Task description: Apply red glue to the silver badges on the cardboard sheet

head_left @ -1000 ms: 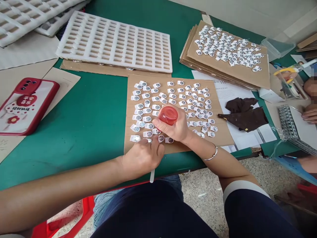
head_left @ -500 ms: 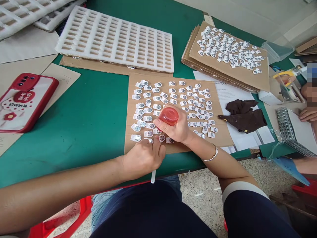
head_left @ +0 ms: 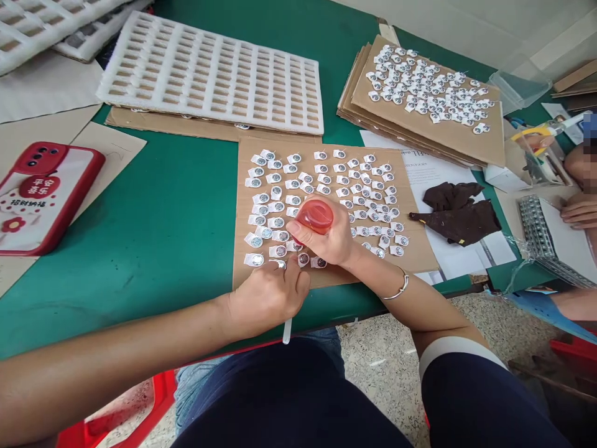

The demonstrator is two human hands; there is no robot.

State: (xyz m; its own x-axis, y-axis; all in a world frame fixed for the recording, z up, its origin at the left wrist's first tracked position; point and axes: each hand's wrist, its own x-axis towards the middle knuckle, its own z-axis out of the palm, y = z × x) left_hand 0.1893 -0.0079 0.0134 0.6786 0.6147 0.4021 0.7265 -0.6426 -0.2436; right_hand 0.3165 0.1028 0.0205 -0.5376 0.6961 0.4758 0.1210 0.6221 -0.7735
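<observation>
At my far left a red-framed phone point(head_left: 44, 198) lies on brown card, and a white foam tray point(head_left: 212, 111) rests beyond the green table's point(head_left: 186, 186) open stretch. My left hand point(head_left: 269, 295) is curled closed at the near edge of a cardboard sheet point(head_left: 424, 255), with a white stick point(head_left: 287, 331) jutting from beneath it, apparently gripped there; I cannot tell what the fingertips pinch. Small white tags point(head_left: 254, 259) with dark round faces lie across the sheet, several overlapping. My right hand point(head_left: 331, 239) is clamped around a red bottle point(head_left: 316, 216), tipped so its narrow end points down by my left fingertips, close over the near tags. The two hands are nearly together. I judge that squeezing too hard could push out too much of whatever the bottle holds, or land it on my fingers. If either wrist drags, it could nudge the loose tags out of line or stick them together. Farther right, a dark cloth point(head_left: 459, 214) lies on white papers near my forearm, where a careless elbow could sweep it; a co-worker's hand point(head_left: 581, 208) rests well beyond.
</observation>
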